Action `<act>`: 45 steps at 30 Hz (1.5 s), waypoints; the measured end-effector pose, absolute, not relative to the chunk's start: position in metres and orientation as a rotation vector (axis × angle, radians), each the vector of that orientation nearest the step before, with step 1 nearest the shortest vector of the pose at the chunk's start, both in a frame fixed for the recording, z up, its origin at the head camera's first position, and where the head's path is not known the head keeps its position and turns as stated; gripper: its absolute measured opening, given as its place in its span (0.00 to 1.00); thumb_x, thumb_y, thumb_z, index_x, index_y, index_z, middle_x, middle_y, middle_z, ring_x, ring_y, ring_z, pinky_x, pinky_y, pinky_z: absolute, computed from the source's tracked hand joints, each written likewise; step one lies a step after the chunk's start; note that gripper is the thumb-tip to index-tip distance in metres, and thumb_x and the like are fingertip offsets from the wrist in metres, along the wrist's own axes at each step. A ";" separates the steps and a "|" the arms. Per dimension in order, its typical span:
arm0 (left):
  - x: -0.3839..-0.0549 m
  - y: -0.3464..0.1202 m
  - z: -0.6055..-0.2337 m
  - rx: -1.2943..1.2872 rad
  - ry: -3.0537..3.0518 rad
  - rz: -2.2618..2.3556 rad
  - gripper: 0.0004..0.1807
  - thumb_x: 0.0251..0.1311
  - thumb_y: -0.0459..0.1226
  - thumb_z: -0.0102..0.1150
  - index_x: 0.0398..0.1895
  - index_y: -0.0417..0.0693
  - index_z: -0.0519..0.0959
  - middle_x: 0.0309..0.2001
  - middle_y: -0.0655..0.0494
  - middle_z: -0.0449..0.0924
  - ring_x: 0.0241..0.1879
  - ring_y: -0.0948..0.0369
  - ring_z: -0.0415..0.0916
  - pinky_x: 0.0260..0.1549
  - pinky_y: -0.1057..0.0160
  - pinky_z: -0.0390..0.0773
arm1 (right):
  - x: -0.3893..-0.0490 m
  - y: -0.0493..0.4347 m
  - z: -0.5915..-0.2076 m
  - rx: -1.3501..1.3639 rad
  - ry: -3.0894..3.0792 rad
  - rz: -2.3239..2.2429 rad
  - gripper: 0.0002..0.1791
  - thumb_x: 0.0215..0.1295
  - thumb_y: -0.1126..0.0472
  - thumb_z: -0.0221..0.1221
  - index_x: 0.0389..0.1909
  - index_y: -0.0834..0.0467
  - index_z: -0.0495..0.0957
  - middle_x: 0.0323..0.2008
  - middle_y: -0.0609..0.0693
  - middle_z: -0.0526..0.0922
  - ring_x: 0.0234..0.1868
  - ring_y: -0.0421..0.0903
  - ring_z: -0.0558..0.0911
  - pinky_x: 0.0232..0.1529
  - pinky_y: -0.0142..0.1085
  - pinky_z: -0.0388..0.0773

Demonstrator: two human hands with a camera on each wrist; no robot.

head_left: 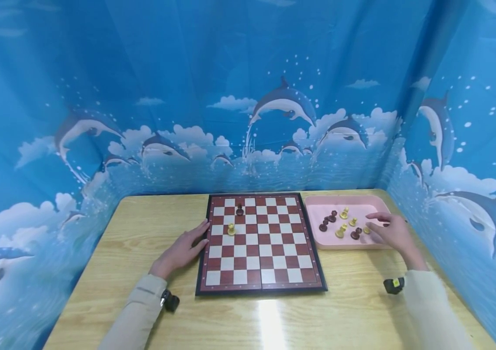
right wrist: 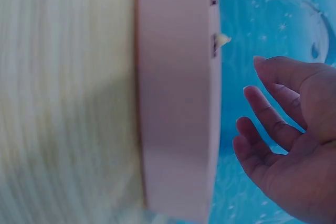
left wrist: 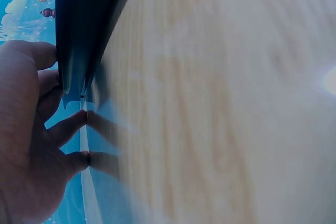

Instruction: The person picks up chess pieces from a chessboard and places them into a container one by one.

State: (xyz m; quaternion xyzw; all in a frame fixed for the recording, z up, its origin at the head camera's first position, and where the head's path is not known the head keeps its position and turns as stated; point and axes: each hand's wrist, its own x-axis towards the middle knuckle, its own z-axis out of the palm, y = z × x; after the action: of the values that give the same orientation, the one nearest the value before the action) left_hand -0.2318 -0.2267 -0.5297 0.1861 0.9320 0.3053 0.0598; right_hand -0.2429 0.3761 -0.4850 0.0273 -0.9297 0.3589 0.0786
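Sleeves (head_left: pixel 433 308) up front in the head view; right hand (head_left: pixel 392 233) is nearer, with a yellow piece (head_left: pixel 367 230) just left of it in the pink tray (head_left: pixel 344 246). Left wrist: left hand (left wrist: pixel 26 145) rests loosely against the chessboard's (left wrist: pixel 79 24) edge. Right wrist: fingers (right wrist: pixel 269 114) apart, nothing held.

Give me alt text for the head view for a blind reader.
A person's right hand hovers over a pink rectangular tray of yellow and brown chess pieces. The left hand rests at the left edge of a red-and-white chessboard bearing one yellow piece and one brown piece, on a pale wooden table.
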 end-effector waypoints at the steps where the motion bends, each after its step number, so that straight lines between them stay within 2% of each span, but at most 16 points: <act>1: -0.232 -0.227 -0.530 0.571 2.826 0.922 0.33 0.79 0.49 0.46 0.81 0.49 0.54 0.81 0.49 0.49 0.78 0.44 0.52 0.75 0.33 0.48 | -0.242 0.372 -0.482 0.091 -2.771 1.076 0.15 0.72 0.62 0.62 0.51 0.70 0.82 0.53 0.74 0.82 0.56 0.70 0.79 0.57 0.63 0.75; 8: -0.232 -0.227 -0.530 0.577 2.821 0.926 0.33 0.79 0.49 0.46 0.81 0.48 0.54 0.81 0.49 0.49 0.78 0.44 0.52 0.75 0.33 0.48 | -0.238 0.347 -0.472 0.169 -2.722 1.093 0.16 0.72 0.62 0.62 0.54 0.68 0.82 0.55 0.69 0.82 0.58 0.65 0.78 0.60 0.62 0.76; 13: -0.232 -0.226 -0.531 0.599 2.823 0.932 0.33 0.78 0.47 0.47 0.80 0.47 0.55 0.81 0.48 0.50 0.77 0.43 0.53 0.75 0.33 0.48 | -0.236 0.329 -0.467 0.235 -2.712 1.129 0.18 0.71 0.63 0.62 0.57 0.68 0.80 0.58 0.68 0.81 0.59 0.66 0.77 0.60 0.62 0.76; 20: -0.233 -0.226 -0.532 0.602 2.834 0.919 0.33 0.78 0.47 0.47 0.80 0.48 0.55 0.81 0.48 0.50 0.77 0.43 0.54 0.75 0.33 0.48 | -0.237 0.294 -0.468 0.358 -2.674 1.270 0.16 0.69 0.66 0.63 0.55 0.68 0.81 0.53 0.67 0.84 0.57 0.61 0.79 0.60 0.62 0.75; 25: -0.232 -0.227 -0.531 0.596 2.834 0.910 0.33 0.79 0.47 0.47 0.80 0.48 0.55 0.81 0.47 0.50 0.77 0.43 0.54 0.75 0.33 0.48 | -0.236 0.261 -0.472 0.465 -2.718 1.329 0.16 0.67 0.67 0.65 0.54 0.67 0.83 0.51 0.65 0.85 0.52 0.65 0.81 0.57 0.63 0.77; 32: -0.231 -0.227 -0.531 0.585 2.834 0.905 0.33 0.79 0.48 0.46 0.81 0.48 0.54 0.81 0.48 0.49 0.78 0.43 0.53 0.75 0.33 0.48 | -0.236 0.217 -0.479 0.641 -2.811 1.365 0.17 0.66 0.65 0.65 0.55 0.65 0.82 0.55 0.62 0.85 0.58 0.63 0.80 0.61 0.62 0.76; 37: -0.231 -0.226 -0.531 0.572 2.831 0.901 0.33 0.79 0.49 0.46 0.81 0.49 0.54 0.81 0.48 0.49 0.78 0.43 0.53 0.75 0.33 0.47 | -0.237 0.190 -0.483 0.727 -2.844 1.451 0.17 0.68 0.63 0.65 0.55 0.63 0.82 0.55 0.60 0.85 0.59 0.63 0.81 0.63 0.60 0.76; 45: -0.232 -0.226 -0.530 0.565 2.827 0.902 0.34 0.79 0.49 0.45 0.81 0.50 0.53 0.81 0.49 0.49 0.78 0.44 0.52 0.75 0.33 0.47 | -0.248 0.154 -0.487 0.861 -2.868 1.462 0.16 0.69 0.62 0.64 0.56 0.60 0.83 0.54 0.54 0.86 0.60 0.56 0.81 0.63 0.55 0.78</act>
State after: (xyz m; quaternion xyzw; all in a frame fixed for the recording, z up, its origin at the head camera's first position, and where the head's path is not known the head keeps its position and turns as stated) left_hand -0.2324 -0.2257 -0.5300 0.1868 0.9341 0.2981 0.0605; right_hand -0.2481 0.1539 -0.4867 0.2572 -0.8567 0.4369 -0.0950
